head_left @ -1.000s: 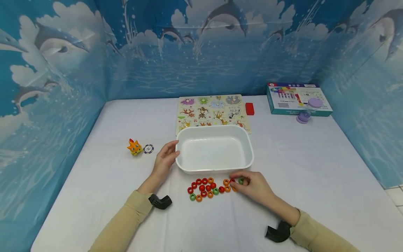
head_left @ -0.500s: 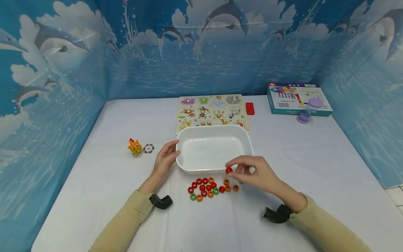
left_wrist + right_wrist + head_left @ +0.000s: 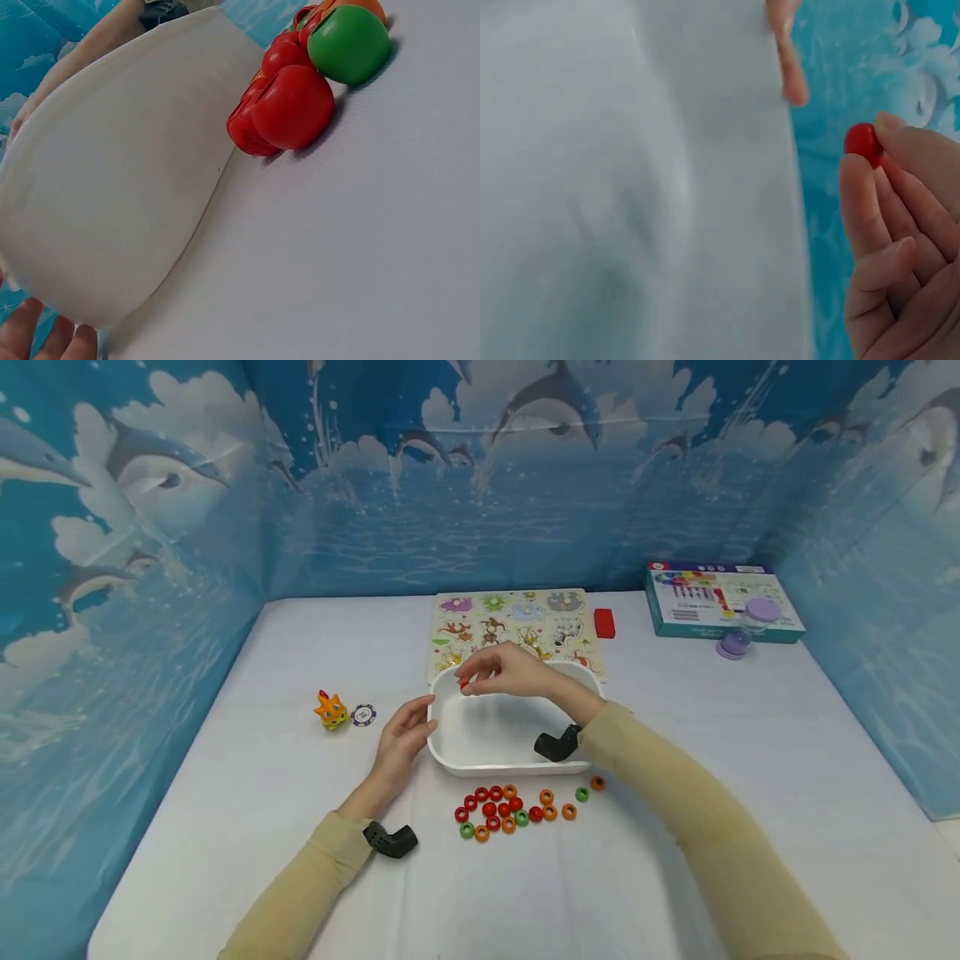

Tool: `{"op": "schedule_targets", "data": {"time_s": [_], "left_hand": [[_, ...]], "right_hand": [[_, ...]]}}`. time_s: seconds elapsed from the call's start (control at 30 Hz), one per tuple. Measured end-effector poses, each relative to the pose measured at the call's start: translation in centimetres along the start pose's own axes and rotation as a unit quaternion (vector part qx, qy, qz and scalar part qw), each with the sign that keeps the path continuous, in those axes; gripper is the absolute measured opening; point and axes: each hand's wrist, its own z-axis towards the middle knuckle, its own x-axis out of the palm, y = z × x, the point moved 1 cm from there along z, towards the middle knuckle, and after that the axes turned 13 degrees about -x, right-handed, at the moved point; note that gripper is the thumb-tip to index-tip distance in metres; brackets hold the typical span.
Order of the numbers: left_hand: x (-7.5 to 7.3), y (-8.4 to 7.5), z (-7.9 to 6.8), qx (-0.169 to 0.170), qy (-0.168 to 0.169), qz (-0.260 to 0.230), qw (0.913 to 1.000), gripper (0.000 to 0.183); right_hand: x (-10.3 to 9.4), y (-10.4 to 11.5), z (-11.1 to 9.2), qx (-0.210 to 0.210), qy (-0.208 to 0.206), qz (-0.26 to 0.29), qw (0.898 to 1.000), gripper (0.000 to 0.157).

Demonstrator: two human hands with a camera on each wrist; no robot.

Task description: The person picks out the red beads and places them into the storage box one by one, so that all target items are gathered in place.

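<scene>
A red bead [image 3: 863,145] is pinched between the thumb and fingertips of my right hand [image 3: 506,670], over the far left part of a white plastic tray [image 3: 487,768]. My left hand [image 3: 400,743] holds the tray's left end, its fingertips at the rim and outer wall in the left wrist view. In front of the tray lies a loose group of red, orange and green beads; a green bead [image 3: 349,45] and a red bead [image 3: 294,107] show large in the left wrist view. A stray orange bead [image 3: 597,783] sits near the tray's front right corner.
An animal puzzle board [image 3: 465,606] lies behind the tray, partly covered by it, beside a red block [image 3: 604,623]. A flat box [image 3: 720,589] and a purple-ended hourglass [image 3: 738,639] stand back right. An orange toy [image 3: 331,710] and a poker chip [image 3: 363,715] are at left.
My right hand picked a red bead from the group, lifted it and carried it left and away over the tray. The left hand stays at the tray's left end. The head view shifted slightly.
</scene>
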Motion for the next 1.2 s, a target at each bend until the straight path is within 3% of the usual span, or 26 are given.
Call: {"op": "schedule_targets", "data": {"time_s": [0.17,0.3,0.63,0.83,1.03,1.2], "left_hand": [[0.2,0.2,-0.1,-0.003,0.007,-0.008,0.9999,0.043],[0.3,0.2,-0.3,-0.003,0.015,-0.015,0.9998,0.043],[0.3,0.2,-0.1,0.007,0.013,-0.006,0.9999,0.046],[0.2,0.0,-0.1,0.006,0.012,-0.006,0.9999,0.044],[0.1,0.0,0.0,0.005,0.011,-0.012,0.9999,0.044],[0.1,0.0,0.0,0.004,0.006,-0.009,0.9999,0.043]], "right_hand": [[1.5,-2.6,0.9,0.019,0.050,0.003,0.999,0.031],[2.3,-3.6,1.1,0.016,0.072,-0.045,0.996,0.028],[2.8,-3.6,1.7,0.039,0.105,-0.137,0.984,0.027],[2.0,-3.4,1.8,0.061,0.117,-0.117,0.984,0.031],[-1.1,-0.7,0.3,0.062,0.106,-0.090,0.988,0.036],[-3.1,3.7,-3.1,0.031,0.043,-0.054,0.997,0.037]]}}
